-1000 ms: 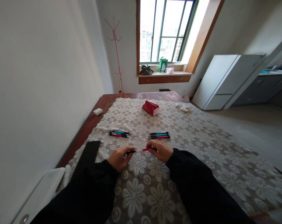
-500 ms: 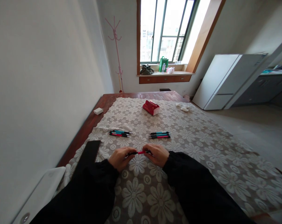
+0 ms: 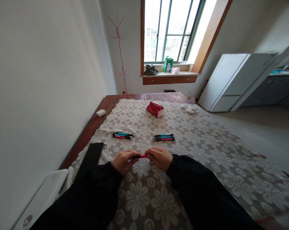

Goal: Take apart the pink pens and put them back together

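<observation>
Both of my hands grip one pink and black pen just above the flowered lace tablecloth. My left hand pinches its black end and my right hand pinches the pink end, so only a short stretch of the pen shows between the fingers. Beyond my hands lie two small groups of pens: the left pen group and the right pen group, each teal, black and pink, lying flat and apart from my hands.
A red packet lies farther back on the cloth, with a crumpled white tissue to its right. A white block sits on the bare wooden edge at left. A black flat object and a white device lie near my left sleeve.
My hands have come closer together along the pen; the white inner part seen a second ago is no longer visible, and less of the pen shows between my fingers.
</observation>
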Demonstrator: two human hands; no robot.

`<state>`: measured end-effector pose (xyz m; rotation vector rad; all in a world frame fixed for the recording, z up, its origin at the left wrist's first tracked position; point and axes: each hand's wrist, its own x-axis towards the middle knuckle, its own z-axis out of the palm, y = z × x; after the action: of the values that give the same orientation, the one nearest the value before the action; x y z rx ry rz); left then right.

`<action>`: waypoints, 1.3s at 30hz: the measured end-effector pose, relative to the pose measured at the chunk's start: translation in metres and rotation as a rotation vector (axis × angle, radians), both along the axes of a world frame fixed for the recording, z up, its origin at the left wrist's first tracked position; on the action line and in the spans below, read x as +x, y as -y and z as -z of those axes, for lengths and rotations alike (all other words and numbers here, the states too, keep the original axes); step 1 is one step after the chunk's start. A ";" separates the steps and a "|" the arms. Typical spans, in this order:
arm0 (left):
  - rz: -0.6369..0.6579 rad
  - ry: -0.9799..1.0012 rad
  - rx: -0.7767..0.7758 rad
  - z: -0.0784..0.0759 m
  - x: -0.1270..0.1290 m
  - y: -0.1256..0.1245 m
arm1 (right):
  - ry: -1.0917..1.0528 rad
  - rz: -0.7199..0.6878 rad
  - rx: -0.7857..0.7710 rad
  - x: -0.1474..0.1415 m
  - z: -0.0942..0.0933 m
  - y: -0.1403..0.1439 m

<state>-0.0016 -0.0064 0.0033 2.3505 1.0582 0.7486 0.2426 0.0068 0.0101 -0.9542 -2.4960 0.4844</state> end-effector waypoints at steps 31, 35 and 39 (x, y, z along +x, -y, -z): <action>-0.023 0.135 0.004 -0.003 0.001 0.004 | -0.005 0.021 0.103 -0.004 -0.004 0.006; -0.034 0.135 -0.007 -0.001 0.001 0.003 | 0.021 0.032 0.067 -0.003 -0.001 0.008; -0.046 0.155 -0.029 -0.001 0.002 0.002 | 0.011 0.035 0.084 -0.002 0.000 0.007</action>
<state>0.0004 -0.0086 0.0041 2.2102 1.0515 0.9103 0.2404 -0.0004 0.0097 -0.9691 -2.4835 0.3616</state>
